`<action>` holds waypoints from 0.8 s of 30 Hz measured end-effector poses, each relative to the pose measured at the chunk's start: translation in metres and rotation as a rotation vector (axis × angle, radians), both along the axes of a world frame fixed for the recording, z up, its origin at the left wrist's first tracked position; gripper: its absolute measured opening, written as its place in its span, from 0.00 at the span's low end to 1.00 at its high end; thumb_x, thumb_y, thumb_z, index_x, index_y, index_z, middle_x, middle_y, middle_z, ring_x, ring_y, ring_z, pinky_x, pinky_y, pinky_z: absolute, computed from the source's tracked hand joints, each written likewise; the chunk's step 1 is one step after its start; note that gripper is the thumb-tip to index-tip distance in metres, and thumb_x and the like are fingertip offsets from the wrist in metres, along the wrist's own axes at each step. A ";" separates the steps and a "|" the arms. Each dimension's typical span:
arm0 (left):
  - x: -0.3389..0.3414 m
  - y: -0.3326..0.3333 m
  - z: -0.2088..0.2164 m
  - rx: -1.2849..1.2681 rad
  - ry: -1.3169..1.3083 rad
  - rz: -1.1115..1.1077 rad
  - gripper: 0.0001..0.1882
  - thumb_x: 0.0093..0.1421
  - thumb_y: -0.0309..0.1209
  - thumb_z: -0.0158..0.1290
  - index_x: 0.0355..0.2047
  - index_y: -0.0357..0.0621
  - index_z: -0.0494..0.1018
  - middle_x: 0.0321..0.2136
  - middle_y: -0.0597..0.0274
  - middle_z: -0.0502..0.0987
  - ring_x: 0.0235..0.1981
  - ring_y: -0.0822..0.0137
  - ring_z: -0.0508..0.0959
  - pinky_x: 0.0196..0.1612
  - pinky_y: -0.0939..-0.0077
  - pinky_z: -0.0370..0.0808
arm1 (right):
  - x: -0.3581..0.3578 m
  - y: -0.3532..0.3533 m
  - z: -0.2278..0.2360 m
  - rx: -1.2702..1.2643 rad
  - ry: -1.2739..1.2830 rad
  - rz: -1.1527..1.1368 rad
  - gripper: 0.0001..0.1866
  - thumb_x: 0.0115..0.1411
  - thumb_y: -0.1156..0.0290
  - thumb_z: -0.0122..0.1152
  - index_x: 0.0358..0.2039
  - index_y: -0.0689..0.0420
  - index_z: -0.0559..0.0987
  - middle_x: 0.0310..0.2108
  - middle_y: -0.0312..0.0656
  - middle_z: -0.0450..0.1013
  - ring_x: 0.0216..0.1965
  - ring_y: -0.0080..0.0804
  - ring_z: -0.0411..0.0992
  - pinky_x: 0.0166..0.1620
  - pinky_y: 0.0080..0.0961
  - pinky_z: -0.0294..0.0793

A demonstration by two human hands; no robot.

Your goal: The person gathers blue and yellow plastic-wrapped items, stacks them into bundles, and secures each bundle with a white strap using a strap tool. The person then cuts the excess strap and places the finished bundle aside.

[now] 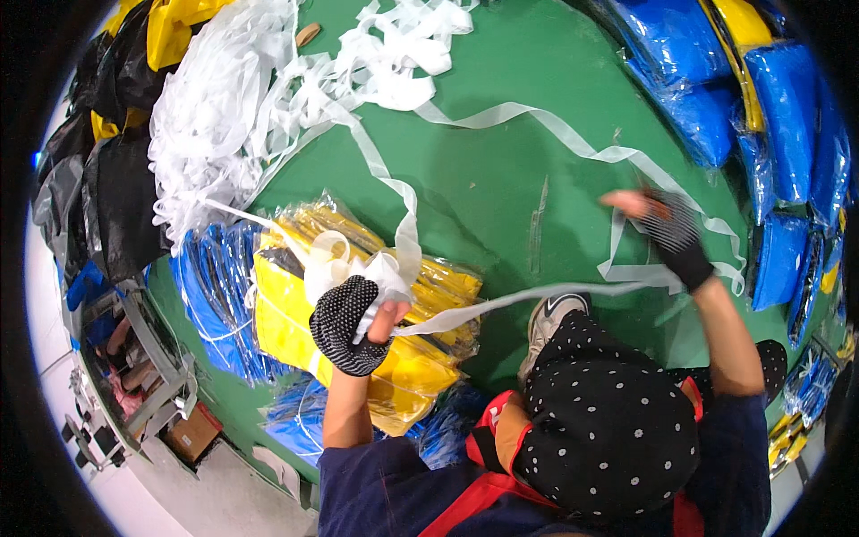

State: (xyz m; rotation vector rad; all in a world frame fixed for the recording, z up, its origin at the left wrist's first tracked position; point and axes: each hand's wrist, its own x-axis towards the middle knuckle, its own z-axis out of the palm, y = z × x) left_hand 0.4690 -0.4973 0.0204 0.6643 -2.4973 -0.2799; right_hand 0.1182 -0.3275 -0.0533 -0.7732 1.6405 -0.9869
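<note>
My left hand [352, 327], in a black glove with white dots and bare fingertips, is closed around a bunched white ribbon [387, 272]. One strand of it stretches right across the green floor toward my right hand [660, 219]. That hand wears a striped dark glove and is blurred by motion, its fingertips pointing left. A loop of ribbon lies beside and under it; whether the fingers hold any of it cannot be made out. Below my left hand are yellow bundles in clear plastic [304, 309], tied with string.
A large tangled heap of white ribbon [215, 116] spreads at the far left. Blue plastic-wrapped packs [778, 116] are piled along the right. Black and yellow packs [125, 197] line the left edge, and blue bundles [215, 304] sit beside the yellow ones. My shoe [550, 324] rests on the green floor [488, 206].
</note>
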 end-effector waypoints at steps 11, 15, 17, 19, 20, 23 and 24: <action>-0.004 0.004 -0.012 0.216 0.024 0.287 0.09 0.47 0.19 0.55 0.30 0.39 0.69 0.30 0.53 0.72 0.30 0.63 0.73 0.34 0.73 0.70 | 0.110 -0.132 0.034 -0.038 -0.493 -0.211 0.11 0.57 0.62 0.51 0.31 0.57 0.73 0.22 0.38 0.69 0.20 0.25 0.63 0.25 0.21 0.62; -0.029 -0.007 -0.008 0.449 0.165 0.300 0.11 0.47 0.21 0.53 0.34 0.38 0.70 0.31 0.52 0.72 0.32 0.56 0.73 0.38 0.72 0.70 | 0.076 -0.123 0.059 -0.294 0.098 -0.187 0.20 0.57 0.53 0.50 0.16 0.55 0.71 0.13 0.29 0.63 0.13 0.13 0.54 0.18 0.14 0.50; -0.039 -0.010 0.000 0.570 0.195 0.236 0.18 0.46 0.25 0.54 0.40 0.38 0.69 0.38 0.49 0.71 0.41 0.50 0.70 0.47 0.65 0.66 | 0.070 -0.119 0.073 -0.289 0.071 -0.159 0.21 0.58 0.53 0.49 0.16 0.55 0.71 0.12 0.29 0.62 0.13 0.14 0.54 0.18 0.14 0.50; -0.063 -0.028 0.024 0.349 -0.092 0.063 0.27 0.45 0.32 0.57 0.47 0.40 0.66 0.45 0.48 0.68 0.50 0.46 0.64 0.52 0.60 0.60 | 0.069 -0.119 0.086 -0.262 -0.035 -0.165 0.21 0.58 0.53 0.48 0.17 0.55 0.71 0.11 0.29 0.61 0.12 0.14 0.55 0.18 0.14 0.51; -0.073 -0.037 0.027 0.265 -0.136 0.027 0.30 0.44 0.36 0.59 0.48 0.40 0.64 0.47 0.49 0.67 0.52 0.46 0.62 0.53 0.58 0.59 | 0.069 -0.121 0.093 -0.245 -0.078 -0.170 0.21 0.58 0.53 0.48 0.17 0.55 0.71 0.11 0.29 0.61 0.12 0.14 0.55 0.18 0.14 0.51; -0.103 -0.058 0.024 0.310 -0.189 -0.165 0.38 0.40 0.44 0.62 0.51 0.45 0.61 0.52 0.53 0.63 0.54 0.44 0.58 0.54 0.56 0.58 | 0.057 -0.121 0.110 -0.201 -0.165 -0.080 0.17 0.59 0.55 0.48 0.27 0.56 0.72 0.19 0.31 0.68 0.18 0.14 0.61 0.21 0.13 0.56; -0.111 -0.061 0.015 0.357 -0.196 -0.284 0.36 0.40 0.44 0.61 0.50 0.47 0.64 0.50 0.52 0.65 0.54 0.43 0.58 0.54 0.55 0.58 | 0.049 -0.119 0.108 -0.211 -0.056 -0.083 0.16 0.59 0.56 0.48 0.31 0.56 0.72 0.24 0.33 0.70 0.22 0.15 0.63 0.23 0.13 0.58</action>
